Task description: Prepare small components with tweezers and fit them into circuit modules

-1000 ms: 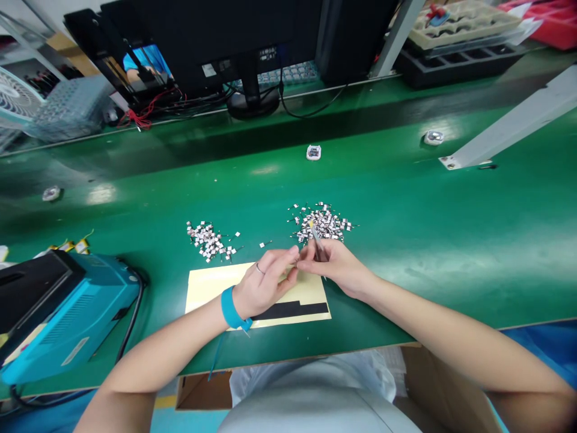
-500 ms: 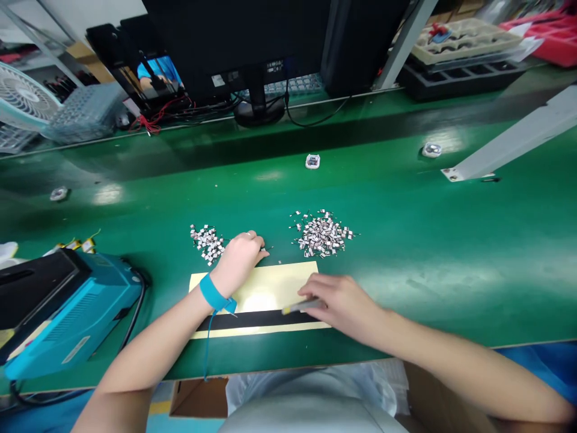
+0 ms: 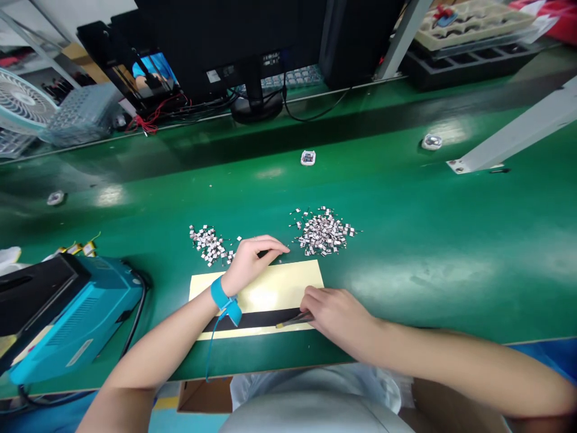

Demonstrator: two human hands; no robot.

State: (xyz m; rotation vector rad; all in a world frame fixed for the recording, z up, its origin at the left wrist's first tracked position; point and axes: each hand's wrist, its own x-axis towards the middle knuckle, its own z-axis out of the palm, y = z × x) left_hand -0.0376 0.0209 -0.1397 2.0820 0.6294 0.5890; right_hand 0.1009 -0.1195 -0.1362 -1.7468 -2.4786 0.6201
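My right hand (image 3: 336,314) is shut on a pair of fine tweezers (image 3: 293,320), and their tips rest at the black strip (image 3: 243,321) on a pale yellow sheet (image 3: 270,288). My left hand (image 3: 255,260) lies on the sheet's far edge, fingers together, with nothing visible in it. Just beyond its fingertips is a pile of tiny metal-and-white components (image 3: 323,233). A smaller pile (image 3: 207,245) sits left of that hand, nearly touching it. A blue wrist strap (image 3: 224,294) circles my left wrist.
A teal machine (image 3: 76,319) stands at the left on the green bench (image 3: 406,240), with a black cable beside it. Small parts lie further back. Behind are a monitor (image 3: 252,36), a fan (image 3: 22,102), a parts tray (image 3: 473,21) and a white bracket (image 3: 509,132).
My right hand has moved from the far pile down to the black strip, carrying the tweezers. My left hand has drawn away from it to the sheet's far edge, beside the smaller pile.
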